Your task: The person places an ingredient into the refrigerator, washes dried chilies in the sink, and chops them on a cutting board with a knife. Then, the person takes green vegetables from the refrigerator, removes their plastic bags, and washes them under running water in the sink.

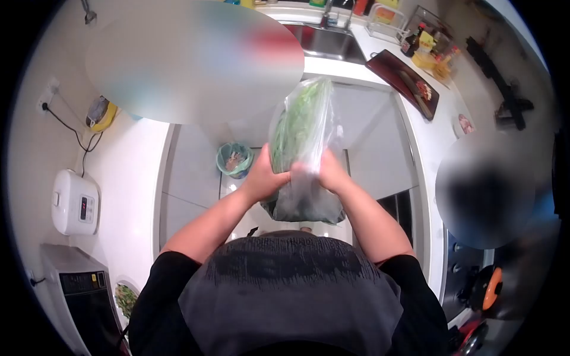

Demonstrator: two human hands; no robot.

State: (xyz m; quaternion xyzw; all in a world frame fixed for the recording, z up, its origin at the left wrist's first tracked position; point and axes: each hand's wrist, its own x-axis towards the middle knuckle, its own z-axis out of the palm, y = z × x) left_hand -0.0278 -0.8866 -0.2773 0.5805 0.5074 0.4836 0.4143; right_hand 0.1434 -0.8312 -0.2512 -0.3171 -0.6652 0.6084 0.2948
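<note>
A clear plastic bag (304,121) with long leafy green vegetables (291,133) inside is held up in front of my body. My left hand (265,177) grips the bag's left side around its middle, thumb pointing inward. On the other side, my right hand (330,172) is closed on the plastic. The bag's loose lower part hangs down between my forearms, and something dark green shows at its bottom. Some of my fingers are hidden behind the bag.
A lined trash bin (234,160) stands on the floor, left of the bag. Ahead is a sink (331,44). On the right counter lies a cutting board (407,84) with chopped food; a rice cooker (75,202) and a microwave (83,296) stand left. Two areas are blurred.
</note>
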